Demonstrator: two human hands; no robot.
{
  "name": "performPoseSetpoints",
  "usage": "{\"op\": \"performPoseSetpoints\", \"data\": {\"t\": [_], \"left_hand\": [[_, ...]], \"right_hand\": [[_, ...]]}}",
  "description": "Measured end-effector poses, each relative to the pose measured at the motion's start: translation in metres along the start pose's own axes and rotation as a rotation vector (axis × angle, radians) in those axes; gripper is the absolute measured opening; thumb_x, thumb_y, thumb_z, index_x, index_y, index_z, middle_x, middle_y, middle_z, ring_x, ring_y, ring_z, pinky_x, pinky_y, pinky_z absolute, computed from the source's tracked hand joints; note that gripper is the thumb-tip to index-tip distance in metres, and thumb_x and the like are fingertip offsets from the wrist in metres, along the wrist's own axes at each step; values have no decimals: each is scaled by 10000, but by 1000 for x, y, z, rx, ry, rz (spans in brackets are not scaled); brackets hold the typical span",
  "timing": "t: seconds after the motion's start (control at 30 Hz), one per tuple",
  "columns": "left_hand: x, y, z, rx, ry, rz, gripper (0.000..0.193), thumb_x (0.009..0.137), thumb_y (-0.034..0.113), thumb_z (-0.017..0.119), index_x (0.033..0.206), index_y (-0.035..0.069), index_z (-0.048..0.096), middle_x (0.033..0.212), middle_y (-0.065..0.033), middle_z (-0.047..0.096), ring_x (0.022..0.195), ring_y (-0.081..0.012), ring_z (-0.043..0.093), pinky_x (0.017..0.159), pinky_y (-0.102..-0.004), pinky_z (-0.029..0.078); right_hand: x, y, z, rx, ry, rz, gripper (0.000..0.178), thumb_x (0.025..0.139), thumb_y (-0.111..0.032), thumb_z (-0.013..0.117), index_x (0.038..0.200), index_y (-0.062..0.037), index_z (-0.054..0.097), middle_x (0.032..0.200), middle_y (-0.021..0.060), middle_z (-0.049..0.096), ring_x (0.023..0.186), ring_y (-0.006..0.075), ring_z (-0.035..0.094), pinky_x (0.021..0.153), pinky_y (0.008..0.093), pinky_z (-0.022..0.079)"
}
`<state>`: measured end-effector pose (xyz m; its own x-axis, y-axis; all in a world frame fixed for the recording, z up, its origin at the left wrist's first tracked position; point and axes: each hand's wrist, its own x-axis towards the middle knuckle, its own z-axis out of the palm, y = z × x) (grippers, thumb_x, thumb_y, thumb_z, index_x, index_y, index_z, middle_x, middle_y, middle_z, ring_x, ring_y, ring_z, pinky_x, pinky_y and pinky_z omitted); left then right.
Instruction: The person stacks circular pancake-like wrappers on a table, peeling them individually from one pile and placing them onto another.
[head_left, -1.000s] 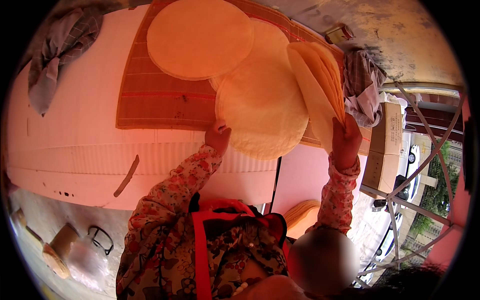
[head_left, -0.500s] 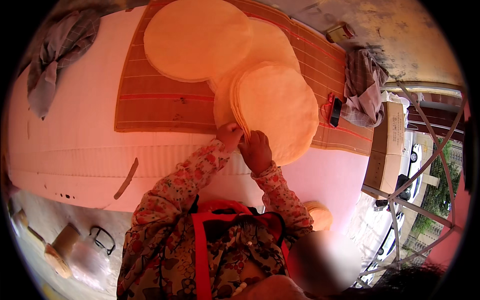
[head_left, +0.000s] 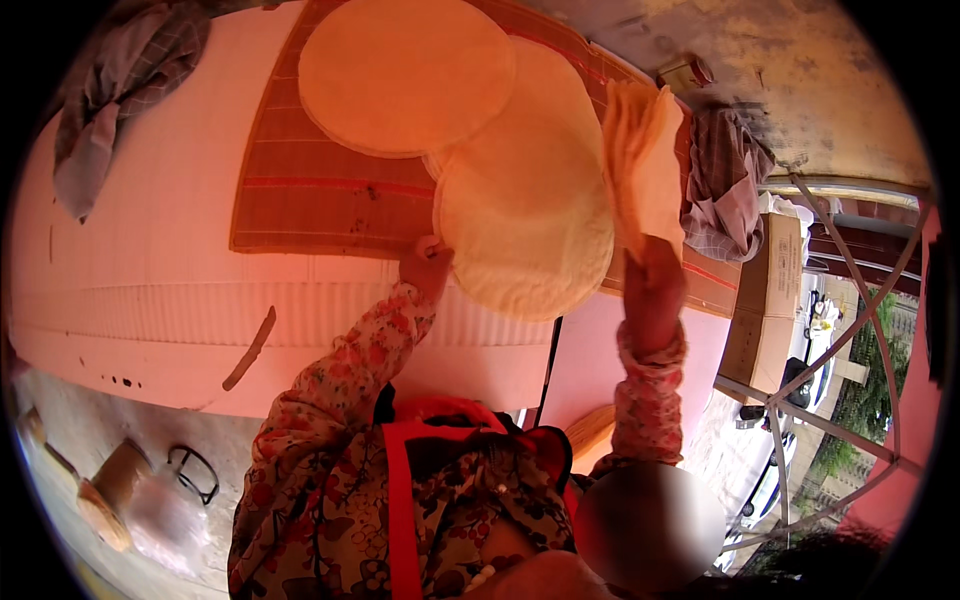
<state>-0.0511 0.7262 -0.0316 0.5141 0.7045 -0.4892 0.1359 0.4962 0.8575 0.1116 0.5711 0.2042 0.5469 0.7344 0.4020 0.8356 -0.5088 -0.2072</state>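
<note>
My right hand (head_left: 655,290) grips a bunch of thin round flatbreads (head_left: 640,160) by the near edge. They stand lifted on the right, folded and bent with their layers fanned. My left hand (head_left: 427,265) is closed beside the left edge of a pale flatbread (head_left: 525,230) lying on top of a pile; whether its fingers pinch that edge cannot be made out. Beyond it, another round stack (head_left: 407,75) overlaps the pile at the back left. All lie partly on a brown striped mat (head_left: 330,215).
The mat covers part of a white table (head_left: 150,210). Grey checked cloths lie at the far left (head_left: 125,90) and right (head_left: 725,185). A cardboard box (head_left: 770,310) stands off the right edge. More round flatbreads (head_left: 592,440) sit near my right elbow. A brown strip (head_left: 250,350) lies front left.
My right hand has lifted the upper flatbreads off the near pile and swung them right, uncovering a paler round. My left hand has moved left, away from the right one.
</note>
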Motion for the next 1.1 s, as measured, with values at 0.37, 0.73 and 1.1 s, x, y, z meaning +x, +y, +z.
{"op": "performPoseSetpoints", "data": {"t": [0.37, 0.73, 1.1], "left_hand": [[3, 3, 18, -162, -272, -131, 140, 823, 118, 577, 758, -5, 591, 684, -49, 595, 631, -125, 580, 524, -260, 476], [-26, 10, 6, 225, 24, 105, 156, 736, 121, 609, 831, -1, 589, 693, -51, 590, 695, -114, 583, 634, -275, 472], [-3, 19, 16, 311, -278, -203, 159, 743, 141, 628, 714, 0, 561, 570, -51, 545, 562, -168, 559, 511, -310, 452]], "right_hand": [[-79, -59, 149, 184, -188, 46, 180, 723, -45, 590, 895, -38, 537, 879, 127, 543, 797, 339, 532, 651, 421, 478], [-73, 24, 138, 519, -294, 576, 191, 784, -156, 646, 890, -8, 590, 781, 150, 599, 725, 242, 579, 662, 344, 468], [5, 17, -21, -166, -31, -61, 221, 801, -109, 635, 986, 4, 591, 916, 159, 614, 856, 320, 597, 739, 350, 476]]}}
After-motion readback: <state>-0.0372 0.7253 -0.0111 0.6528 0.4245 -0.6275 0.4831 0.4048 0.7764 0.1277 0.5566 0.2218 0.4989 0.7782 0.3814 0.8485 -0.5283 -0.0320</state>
